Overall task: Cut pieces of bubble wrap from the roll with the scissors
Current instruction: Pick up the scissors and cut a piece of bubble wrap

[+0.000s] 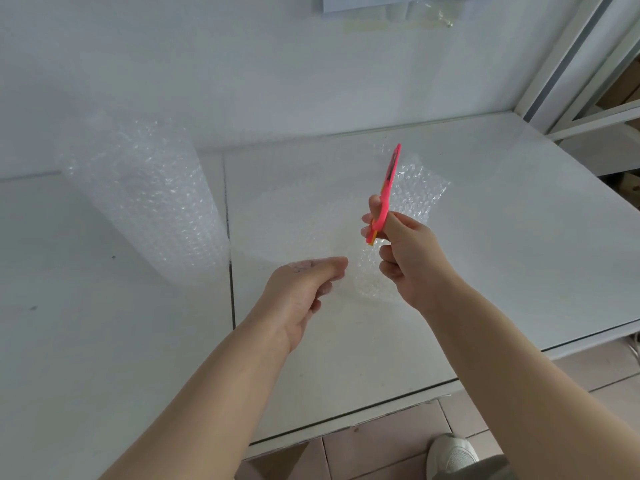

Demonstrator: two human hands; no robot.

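Observation:
A roll of clear bubble wrap [145, 199] stands upright on the white table [502, 244] at the left. A sheet [304, 220] runs from it to the right, lifted above the table. My left hand [304, 289] pinches the near edge of that sheet. Pink scissors [388, 188] are in my right hand [401, 254], blades together and pointing up and away, just right of the sheet's middle. More bubble wrap [419, 195] lies behind the scissors, bunched on the table.
The table has a seam [228, 258] running front to back near the roll. A white metal shelf frame [588, 81] stands at the right. Tiled floor and a white shoe [450, 455] show below the table's front edge.

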